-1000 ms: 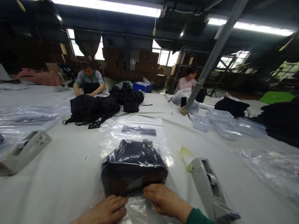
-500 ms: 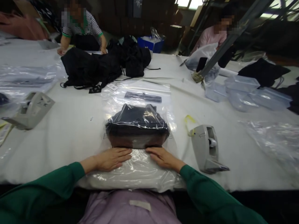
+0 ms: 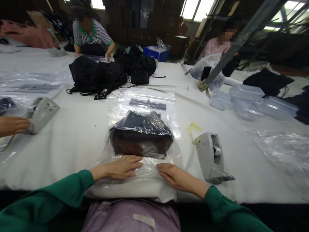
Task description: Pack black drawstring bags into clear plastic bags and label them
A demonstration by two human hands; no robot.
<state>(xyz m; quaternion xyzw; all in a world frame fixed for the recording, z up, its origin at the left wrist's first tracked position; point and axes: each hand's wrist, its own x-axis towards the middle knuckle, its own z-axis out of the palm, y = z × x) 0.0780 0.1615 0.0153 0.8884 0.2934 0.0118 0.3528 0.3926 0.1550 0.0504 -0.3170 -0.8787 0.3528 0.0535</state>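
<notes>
A black folded bag (image 3: 142, 141) lies inside a clear plastic bag (image 3: 177, 129) in front of me. The printed warning panel of the plastic faces up at the far end. My left hand (image 3: 122, 167) rests flat on the loose plastic just in front of the black bag, fingers stretched out to the right. On the right side of the same plastic lies my right hand (image 3: 175, 175), fingers reaching left and slightly bent, with part of them hidden underneath. A gap of wrinkled plastic separates the two hands.
Grey tape dispensers stand to the right (image 3: 211, 158) and left (image 3: 44, 114); another person's hand (image 3: 14, 125) is at the left one. Black bags (image 3: 101, 74) are piled at the back, clear plastic trays (image 3: 246, 96) at right. Two people sit across the white table (image 3: 72, 141).
My right hand has moved toward me and slightly right, off the black bag's near edge. My left hand has shifted slightly right. Another person's hand has come in at the left.
</notes>
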